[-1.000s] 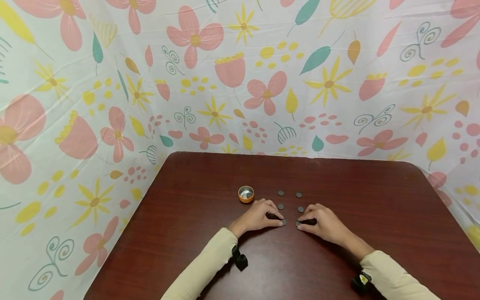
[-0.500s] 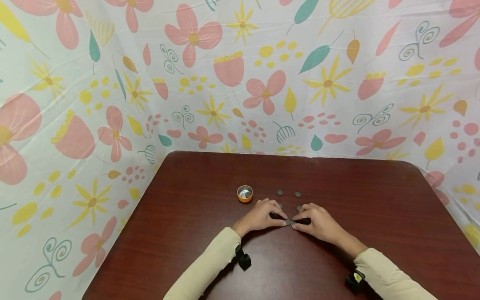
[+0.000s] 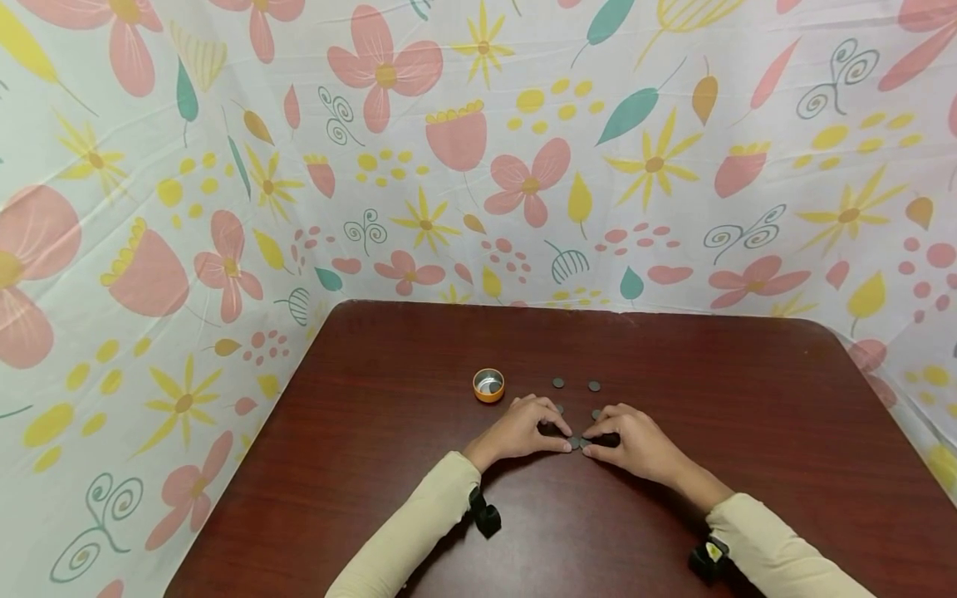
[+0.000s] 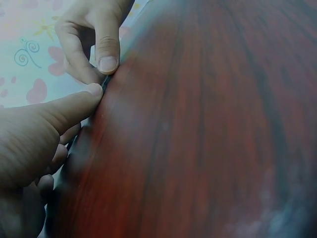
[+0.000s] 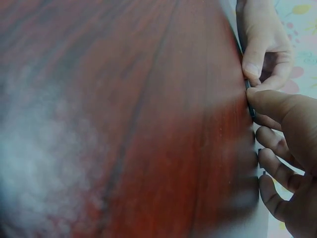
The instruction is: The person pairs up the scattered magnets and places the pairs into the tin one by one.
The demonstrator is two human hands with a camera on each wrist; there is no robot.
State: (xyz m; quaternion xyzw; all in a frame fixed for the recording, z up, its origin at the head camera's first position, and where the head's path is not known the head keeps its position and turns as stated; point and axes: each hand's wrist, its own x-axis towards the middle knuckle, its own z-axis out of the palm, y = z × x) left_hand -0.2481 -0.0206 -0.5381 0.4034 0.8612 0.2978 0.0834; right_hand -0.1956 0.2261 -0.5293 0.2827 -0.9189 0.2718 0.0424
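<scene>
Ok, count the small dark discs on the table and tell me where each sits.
6 show: two far discs, two half hidden behind the fingers, two touching between the fingertips. The hands may hide more.

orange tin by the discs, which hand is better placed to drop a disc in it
Left, probably. The orange tin sits just beyond the left hand, on its side. The right hand would have to cross over.

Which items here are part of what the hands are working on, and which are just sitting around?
In hand: two dark discs pinched between left hand and right hand.

Lying about: orange tin; far discs; table; floral cloth.
</scene>
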